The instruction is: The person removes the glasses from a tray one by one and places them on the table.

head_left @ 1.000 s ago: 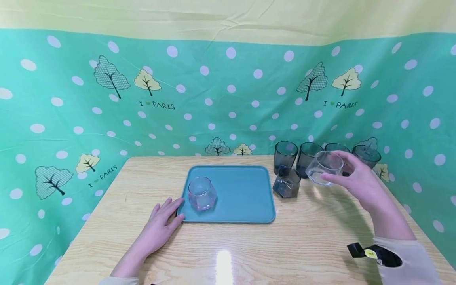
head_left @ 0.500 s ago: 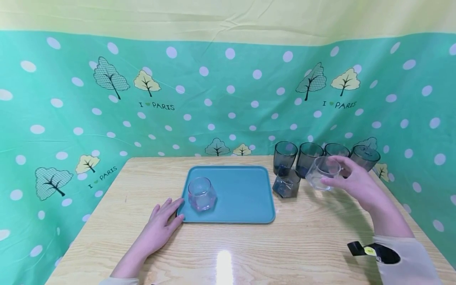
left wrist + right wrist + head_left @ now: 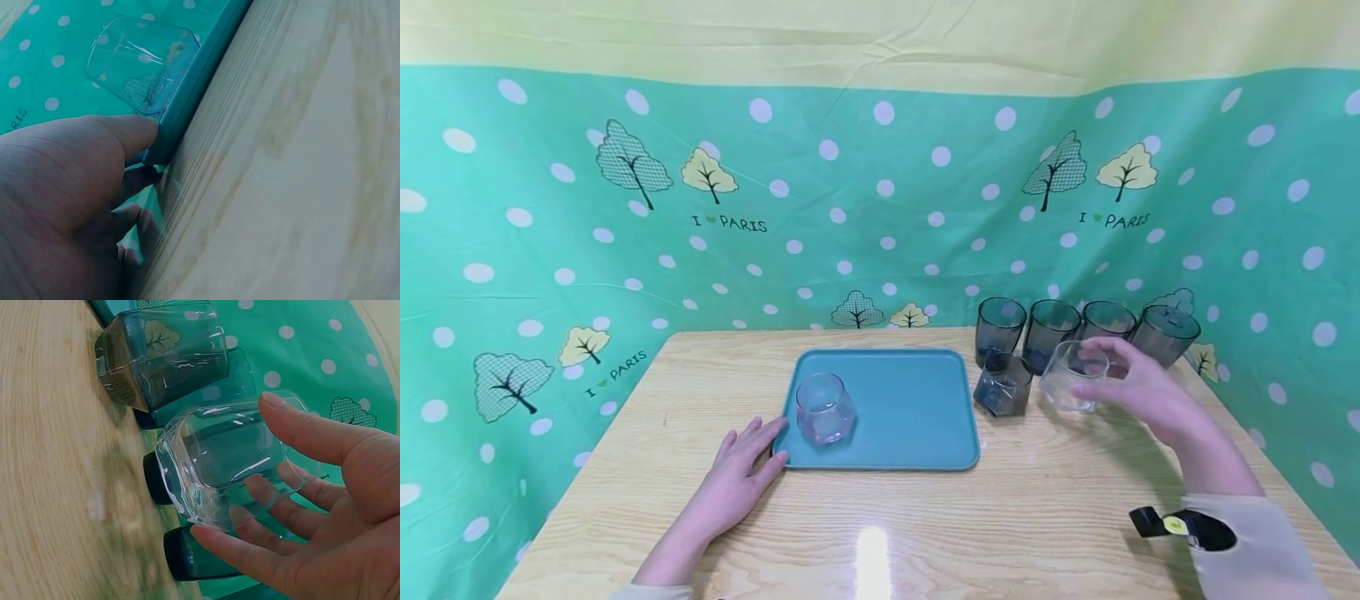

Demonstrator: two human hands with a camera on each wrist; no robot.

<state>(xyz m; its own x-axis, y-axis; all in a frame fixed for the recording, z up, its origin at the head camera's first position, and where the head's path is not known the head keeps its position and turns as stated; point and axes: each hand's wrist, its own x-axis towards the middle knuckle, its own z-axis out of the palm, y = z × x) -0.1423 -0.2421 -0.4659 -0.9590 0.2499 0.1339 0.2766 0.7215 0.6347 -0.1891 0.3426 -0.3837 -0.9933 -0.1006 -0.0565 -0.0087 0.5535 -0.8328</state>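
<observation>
My right hand [image 3: 1138, 383] holds a clear faceted glass [image 3: 212, 469], thumb on one side and fingers on the other. The glass is upright in the head view, low over the table, right of a smoky grey faceted glass [image 3: 1003, 387]. Its base looks slightly off the wood in the right wrist view. A blue tray [image 3: 902, 417] lies mid-table, bearing a clear, pinkish-tinted faceted glass [image 3: 825, 410] at its left. My left hand [image 3: 741, 475] rests at the tray's left edge, fingers fairly straight, thumb touching the rim near the front corner.
Several tall dark glasses, among them a leftmost one [image 3: 1000, 333] and a rightmost one [image 3: 1167, 333], stand in a row along the back right, behind the held glass. A green dotted cloth [image 3: 887, 225] hangs behind the wooden table [image 3: 970, 533].
My right hand has lowered the clear glass toward the table, moving it slightly left and nearer. The left hand, the tray and the other glasses stay where they were.
</observation>
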